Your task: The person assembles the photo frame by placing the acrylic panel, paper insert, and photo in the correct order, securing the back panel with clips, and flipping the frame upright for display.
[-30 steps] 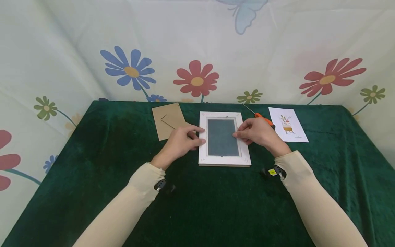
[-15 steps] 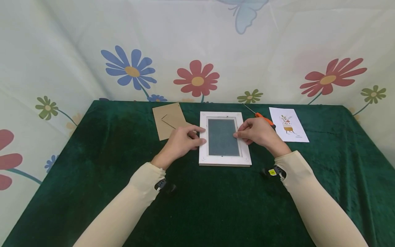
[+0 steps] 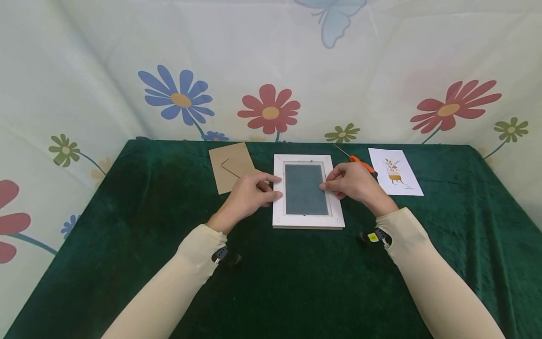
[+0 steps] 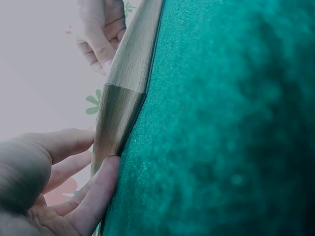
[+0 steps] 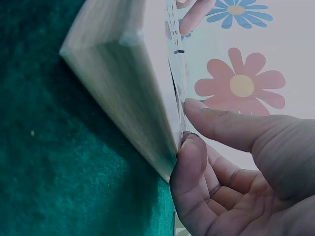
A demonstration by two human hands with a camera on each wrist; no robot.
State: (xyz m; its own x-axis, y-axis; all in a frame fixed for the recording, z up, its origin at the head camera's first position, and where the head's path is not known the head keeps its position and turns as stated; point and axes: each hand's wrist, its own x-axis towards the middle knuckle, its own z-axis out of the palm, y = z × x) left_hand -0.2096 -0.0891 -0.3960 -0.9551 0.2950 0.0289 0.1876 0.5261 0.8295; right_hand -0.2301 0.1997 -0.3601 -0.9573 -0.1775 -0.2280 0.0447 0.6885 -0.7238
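Note:
A white picture frame [image 3: 307, 221] lies on the green cloth, its dark grey-green panel [image 3: 306, 190] facing up inside the border. Its wooden side shows in both wrist views. My left hand [image 3: 250, 193] holds the frame's left edge, fingers and thumb against the border and side. On the opposite edge, my right hand [image 3: 353, 181] has its thumb over the inner rim and its fingers curled at the side. In the right wrist view, the right hand [image 5: 231, 162] pinches at the frame's edge; whether it also holds the panel is unclear.
Behind my left hand lies a brown backing board [image 3: 230, 162] with a folded stand flap. An orange-handled screwdriver [image 3: 360, 162] is right of the frame, beside a white card [image 3: 394, 174] with a potted-plant drawing. A flowered cloth wall [image 3: 338, 84] rises behind the table.

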